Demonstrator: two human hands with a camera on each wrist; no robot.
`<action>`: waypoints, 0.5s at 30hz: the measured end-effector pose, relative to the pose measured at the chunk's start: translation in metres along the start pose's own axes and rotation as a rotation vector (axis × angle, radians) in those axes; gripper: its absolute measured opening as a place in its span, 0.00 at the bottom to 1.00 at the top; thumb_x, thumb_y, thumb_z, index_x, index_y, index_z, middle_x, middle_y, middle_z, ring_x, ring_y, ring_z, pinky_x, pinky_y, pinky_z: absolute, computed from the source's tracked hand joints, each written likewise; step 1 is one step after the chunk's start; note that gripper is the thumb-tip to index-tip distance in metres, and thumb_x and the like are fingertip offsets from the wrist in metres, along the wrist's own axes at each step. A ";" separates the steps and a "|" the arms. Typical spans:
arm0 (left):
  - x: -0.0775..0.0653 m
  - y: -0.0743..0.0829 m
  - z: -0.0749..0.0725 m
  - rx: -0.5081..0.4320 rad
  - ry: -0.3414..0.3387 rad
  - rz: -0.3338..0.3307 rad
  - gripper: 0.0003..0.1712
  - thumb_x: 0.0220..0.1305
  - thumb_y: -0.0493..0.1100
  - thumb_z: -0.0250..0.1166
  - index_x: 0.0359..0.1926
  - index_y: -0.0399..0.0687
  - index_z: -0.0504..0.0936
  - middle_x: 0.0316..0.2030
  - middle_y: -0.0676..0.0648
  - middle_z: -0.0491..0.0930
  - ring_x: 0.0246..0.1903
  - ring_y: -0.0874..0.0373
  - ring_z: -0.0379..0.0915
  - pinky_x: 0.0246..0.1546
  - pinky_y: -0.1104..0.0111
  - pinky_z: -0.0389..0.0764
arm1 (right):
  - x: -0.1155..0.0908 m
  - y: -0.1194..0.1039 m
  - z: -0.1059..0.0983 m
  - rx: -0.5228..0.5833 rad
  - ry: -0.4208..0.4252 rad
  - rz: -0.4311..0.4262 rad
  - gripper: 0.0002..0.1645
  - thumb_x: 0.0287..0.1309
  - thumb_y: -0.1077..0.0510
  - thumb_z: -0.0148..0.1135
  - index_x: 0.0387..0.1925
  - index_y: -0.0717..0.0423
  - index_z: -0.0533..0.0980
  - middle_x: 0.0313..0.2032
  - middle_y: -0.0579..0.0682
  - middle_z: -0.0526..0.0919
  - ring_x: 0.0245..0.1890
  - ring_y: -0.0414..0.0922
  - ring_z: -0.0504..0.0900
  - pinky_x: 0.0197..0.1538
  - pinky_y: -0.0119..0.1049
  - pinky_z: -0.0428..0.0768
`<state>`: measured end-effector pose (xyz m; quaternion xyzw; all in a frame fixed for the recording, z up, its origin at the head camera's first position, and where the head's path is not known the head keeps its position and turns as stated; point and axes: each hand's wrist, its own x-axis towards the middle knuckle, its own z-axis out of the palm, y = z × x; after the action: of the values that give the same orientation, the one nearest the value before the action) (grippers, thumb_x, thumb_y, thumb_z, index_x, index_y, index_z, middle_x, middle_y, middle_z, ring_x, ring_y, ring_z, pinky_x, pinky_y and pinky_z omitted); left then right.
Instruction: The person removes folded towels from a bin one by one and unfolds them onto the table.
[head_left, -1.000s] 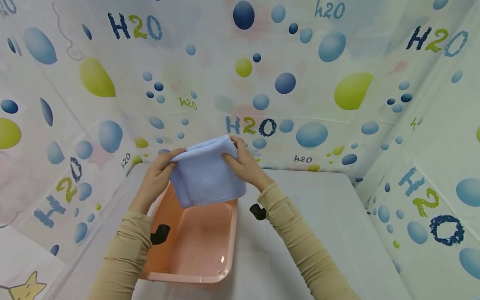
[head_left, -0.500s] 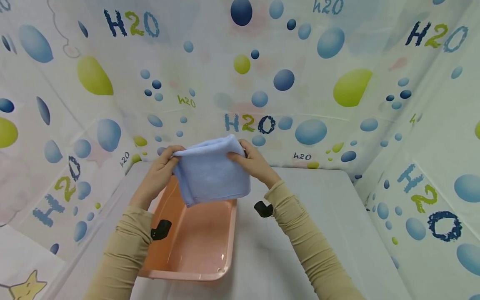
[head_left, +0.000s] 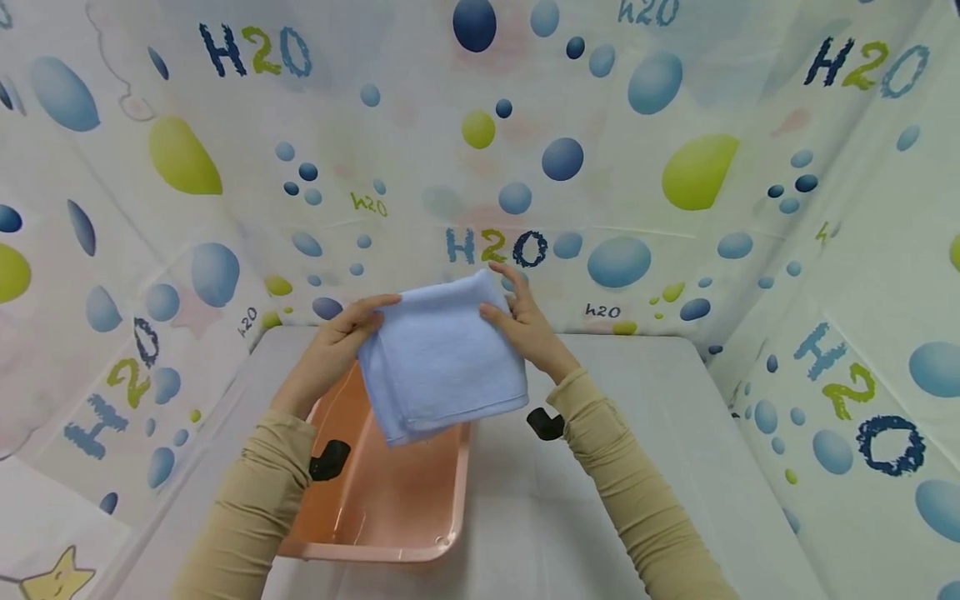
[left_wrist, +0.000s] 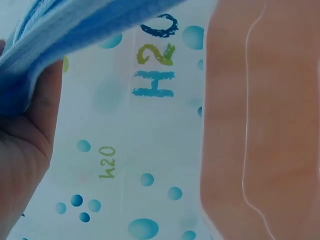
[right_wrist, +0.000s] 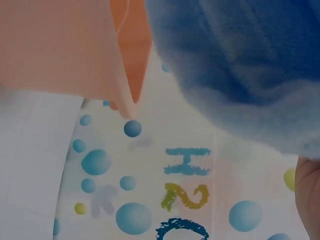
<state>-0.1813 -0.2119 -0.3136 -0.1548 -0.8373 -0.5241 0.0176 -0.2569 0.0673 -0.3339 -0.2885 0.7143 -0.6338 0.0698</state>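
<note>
A folded light-blue towel [head_left: 450, 358] hangs in the air over the far part of a peach-coloured plastic basin [head_left: 405, 508]. My left hand [head_left: 333, 346] pinches its upper left corner, thumb in front. At the upper right edge my right hand [head_left: 536, 329] holds the towel, the thumb on its near face and the forefinger reaching up by the top corner. In the left wrist view the towel [left_wrist: 75, 40] shows layered edges above the left palm [left_wrist: 25, 145]. The right wrist view shows a rounded fold of the towel [right_wrist: 240, 65] covering most of the right hand [right_wrist: 308, 195].
The basin stands on a white-covered table [head_left: 615, 475], left of the middle. Behind and at both sides rise white sheets [head_left: 420, 125] printed with bubbles and "H2O". A small black device [head_left: 330, 460] sits at the left wrist, another black device [head_left: 546, 423] at the right.
Both hands have carried the towel a little to the right. Its front face now shows wider and its lower left corner hangs lower. The right forefinger has straightened upward.
</note>
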 end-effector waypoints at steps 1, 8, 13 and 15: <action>0.001 0.000 0.002 -0.002 -0.006 0.005 0.20 0.72 0.47 0.44 0.62 0.62 0.70 0.66 0.51 0.62 0.60 0.56 0.61 0.54 0.71 0.67 | -0.002 0.000 -0.002 0.009 0.001 -0.018 0.32 0.67 0.56 0.48 0.67 0.35 0.49 0.49 0.64 0.71 0.31 0.47 0.80 0.30 0.42 0.82; 0.010 0.000 0.014 0.014 -0.057 0.073 0.16 0.72 0.42 0.45 0.47 0.49 0.79 0.58 0.49 0.71 0.56 0.54 0.66 0.50 0.72 0.70 | -0.018 0.002 -0.015 0.030 0.042 -0.062 0.16 0.68 0.58 0.47 0.53 0.37 0.61 0.48 0.62 0.70 0.31 0.47 0.79 0.30 0.39 0.81; 0.017 0.005 0.024 0.015 -0.114 0.059 0.17 0.73 0.41 0.43 0.42 0.52 0.80 0.54 0.52 0.72 0.55 0.55 0.66 0.53 0.66 0.69 | -0.032 0.004 -0.029 -0.035 0.075 -0.051 0.05 0.68 0.58 0.47 0.43 0.46 0.68 0.52 0.55 0.69 0.45 0.47 0.73 0.42 0.38 0.77; 0.020 0.008 0.028 0.010 -0.146 0.042 0.18 0.73 0.42 0.42 0.42 0.54 0.80 0.54 0.53 0.72 0.56 0.54 0.65 0.56 0.62 0.67 | -0.038 0.006 -0.036 -0.057 0.065 -0.031 0.07 0.68 0.56 0.47 0.43 0.48 0.72 0.56 0.52 0.69 0.52 0.46 0.70 0.47 0.39 0.74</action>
<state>-0.1942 -0.1791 -0.3159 -0.2100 -0.8355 -0.5067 -0.0320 -0.2445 0.1173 -0.3432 -0.2806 0.7293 -0.6233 0.0285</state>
